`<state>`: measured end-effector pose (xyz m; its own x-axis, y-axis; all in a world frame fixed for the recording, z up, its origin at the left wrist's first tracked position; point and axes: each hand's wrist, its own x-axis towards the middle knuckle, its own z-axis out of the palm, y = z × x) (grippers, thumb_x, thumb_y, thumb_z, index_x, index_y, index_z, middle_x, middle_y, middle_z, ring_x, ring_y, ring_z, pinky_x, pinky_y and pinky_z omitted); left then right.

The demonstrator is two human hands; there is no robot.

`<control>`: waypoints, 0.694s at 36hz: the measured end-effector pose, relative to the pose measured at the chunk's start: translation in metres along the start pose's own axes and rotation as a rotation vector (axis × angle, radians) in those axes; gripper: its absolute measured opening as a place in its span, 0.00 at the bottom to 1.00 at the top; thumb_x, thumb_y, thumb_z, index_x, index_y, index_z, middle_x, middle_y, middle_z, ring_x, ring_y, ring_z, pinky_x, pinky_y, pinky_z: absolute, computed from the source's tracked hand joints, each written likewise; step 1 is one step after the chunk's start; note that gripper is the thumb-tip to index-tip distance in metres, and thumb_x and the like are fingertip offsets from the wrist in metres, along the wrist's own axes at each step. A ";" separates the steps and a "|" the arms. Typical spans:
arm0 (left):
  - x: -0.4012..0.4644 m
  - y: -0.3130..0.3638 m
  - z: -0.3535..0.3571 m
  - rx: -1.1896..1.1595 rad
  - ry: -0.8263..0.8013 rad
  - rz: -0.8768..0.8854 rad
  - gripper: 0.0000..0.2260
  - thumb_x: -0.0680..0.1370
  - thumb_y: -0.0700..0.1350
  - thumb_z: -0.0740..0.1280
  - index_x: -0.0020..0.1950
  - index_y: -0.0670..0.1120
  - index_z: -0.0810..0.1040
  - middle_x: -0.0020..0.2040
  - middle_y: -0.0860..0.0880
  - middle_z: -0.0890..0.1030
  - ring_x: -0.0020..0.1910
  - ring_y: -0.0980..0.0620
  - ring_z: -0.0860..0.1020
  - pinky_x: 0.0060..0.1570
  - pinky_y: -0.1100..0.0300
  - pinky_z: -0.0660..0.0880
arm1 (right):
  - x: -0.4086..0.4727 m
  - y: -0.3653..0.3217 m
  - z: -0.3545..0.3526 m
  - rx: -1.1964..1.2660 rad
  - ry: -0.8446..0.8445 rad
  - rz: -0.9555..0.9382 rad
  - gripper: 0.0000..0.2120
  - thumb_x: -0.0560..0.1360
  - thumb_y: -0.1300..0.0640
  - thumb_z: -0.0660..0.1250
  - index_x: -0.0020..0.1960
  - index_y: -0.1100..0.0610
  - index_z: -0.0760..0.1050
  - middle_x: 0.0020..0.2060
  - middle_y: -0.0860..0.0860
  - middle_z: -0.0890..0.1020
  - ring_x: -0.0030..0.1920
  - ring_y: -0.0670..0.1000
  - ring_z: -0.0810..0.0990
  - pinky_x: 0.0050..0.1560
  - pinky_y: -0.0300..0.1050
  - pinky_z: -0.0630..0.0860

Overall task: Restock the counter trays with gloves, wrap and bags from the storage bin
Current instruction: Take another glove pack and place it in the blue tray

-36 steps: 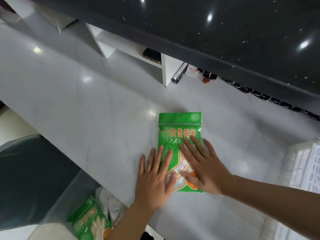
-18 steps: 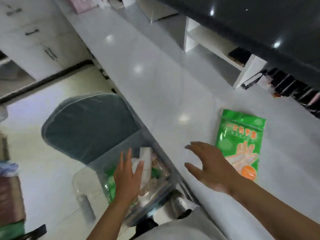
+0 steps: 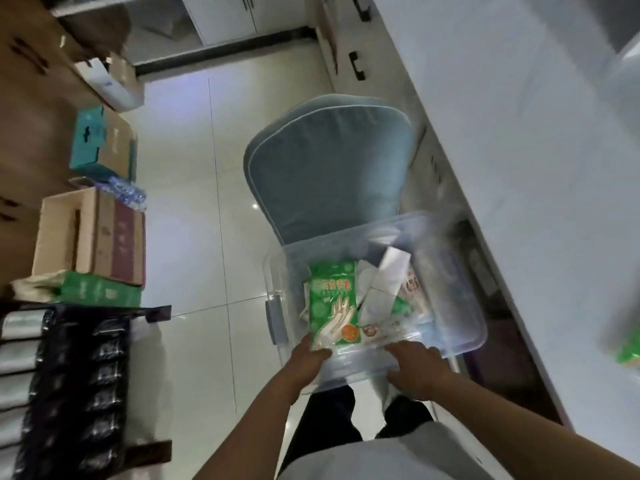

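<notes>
A clear plastic storage bin stands below me beside the white counter. It holds white and printed packets and a green glove packet. My left hand grips that green packet by its near bottom corner, and the packet stands upright at the bin's left side. My right hand rests on the bin's near rim with its fingers curled over the edge. Another green packet lies blurred on the counter at the far right.
A blue-grey cushioned chair sits just beyond the bin. Cardboard boxes, a teal box and a green box line the left side, with a black rack below them. Glossy tiled floor lies between.
My view has swung from the counter down to the bin. My left hand has closed on a green glove packet inside it. My right hand left the counter and came to the bin's near rim.
</notes>
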<state>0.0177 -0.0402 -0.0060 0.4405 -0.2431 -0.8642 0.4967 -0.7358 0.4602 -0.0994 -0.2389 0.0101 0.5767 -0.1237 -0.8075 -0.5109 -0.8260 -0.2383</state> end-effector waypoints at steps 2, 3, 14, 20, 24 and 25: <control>0.015 -0.010 0.005 0.007 -0.047 -0.037 0.29 0.80 0.45 0.66 0.79 0.47 0.58 0.76 0.45 0.67 0.60 0.51 0.71 0.54 0.65 0.67 | 0.005 0.000 0.015 -0.035 -0.016 0.047 0.30 0.77 0.44 0.59 0.77 0.47 0.57 0.76 0.50 0.64 0.75 0.53 0.61 0.73 0.57 0.56; 0.022 -0.013 0.007 0.011 -0.065 -0.058 0.31 0.80 0.45 0.66 0.79 0.47 0.57 0.76 0.45 0.66 0.59 0.52 0.72 0.51 0.65 0.68 | 0.007 0.002 0.021 -0.057 -0.010 0.066 0.30 0.77 0.43 0.58 0.78 0.47 0.56 0.76 0.50 0.64 0.76 0.53 0.60 0.73 0.58 0.56; 0.132 -0.013 0.013 0.168 -0.005 -0.055 0.46 0.66 0.52 0.72 0.80 0.51 0.54 0.76 0.42 0.63 0.72 0.40 0.67 0.69 0.47 0.69 | 0.017 0.016 0.081 -0.085 0.135 0.138 0.31 0.78 0.41 0.54 0.78 0.45 0.52 0.79 0.49 0.54 0.79 0.51 0.46 0.74 0.63 0.45; 0.188 -0.006 0.015 0.117 0.218 -0.015 0.39 0.71 0.43 0.72 0.78 0.47 0.57 0.72 0.40 0.70 0.68 0.37 0.71 0.67 0.43 0.70 | 0.019 0.016 0.094 0.037 0.156 0.182 0.30 0.78 0.41 0.54 0.78 0.43 0.50 0.80 0.47 0.50 0.79 0.50 0.41 0.75 0.61 0.43; 0.207 0.001 0.025 0.132 0.315 -0.056 0.38 0.74 0.44 0.70 0.79 0.44 0.52 0.72 0.39 0.70 0.69 0.36 0.70 0.68 0.43 0.69 | 0.020 0.014 0.096 0.129 0.190 0.208 0.29 0.79 0.42 0.55 0.78 0.43 0.53 0.80 0.46 0.51 0.79 0.48 0.41 0.76 0.59 0.47; 0.210 0.003 0.026 0.162 0.350 -0.079 0.37 0.75 0.43 0.69 0.79 0.43 0.52 0.72 0.38 0.69 0.69 0.36 0.70 0.68 0.43 0.69 | 0.020 0.014 0.097 0.148 0.198 0.212 0.29 0.79 0.42 0.55 0.78 0.43 0.54 0.80 0.46 0.51 0.79 0.48 0.41 0.76 0.59 0.47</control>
<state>0.0918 -0.1097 -0.1916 0.6481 0.0278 -0.7611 0.4273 -0.8404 0.3333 -0.1566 -0.1991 -0.0619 0.5530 -0.4009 -0.7304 -0.7116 -0.6832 -0.1638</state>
